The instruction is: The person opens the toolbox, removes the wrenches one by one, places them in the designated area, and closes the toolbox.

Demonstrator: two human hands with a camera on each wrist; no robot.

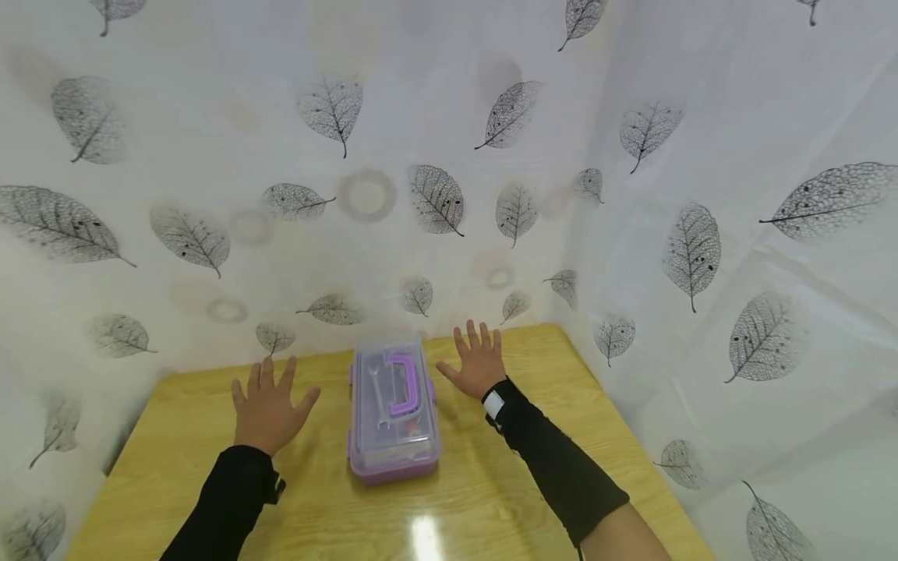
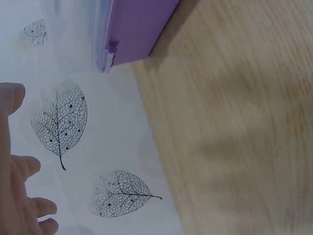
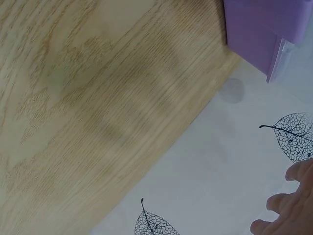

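A purple toolbox (image 1: pixel 394 460) with a see-through lid and a purple carry handle (image 1: pixel 411 383) stands on the wooden table. Through the lid a wrench (image 1: pixel 379 396) shows; the other contents are blurred. To the left of the box, apart from it, my left hand (image 1: pixel 269 413) hovers with fingers spread and holds nothing. On the other side, near the box's far right corner, my right hand (image 1: pixel 479 366) also has its fingers spread, with nothing in it. Each wrist view catches part of the box's purple side, the left one (image 2: pixel 139 29) and the right one (image 3: pixel 259 34).
The wooden table (image 1: pixel 533 499) ends at a white curtain (image 1: pixel 435 117) printed with dark leaves, which hangs along the back and both sides. Black sleeves cover both forearms, and a white patch (image 1: pixel 494 404) sits at the right wrist.
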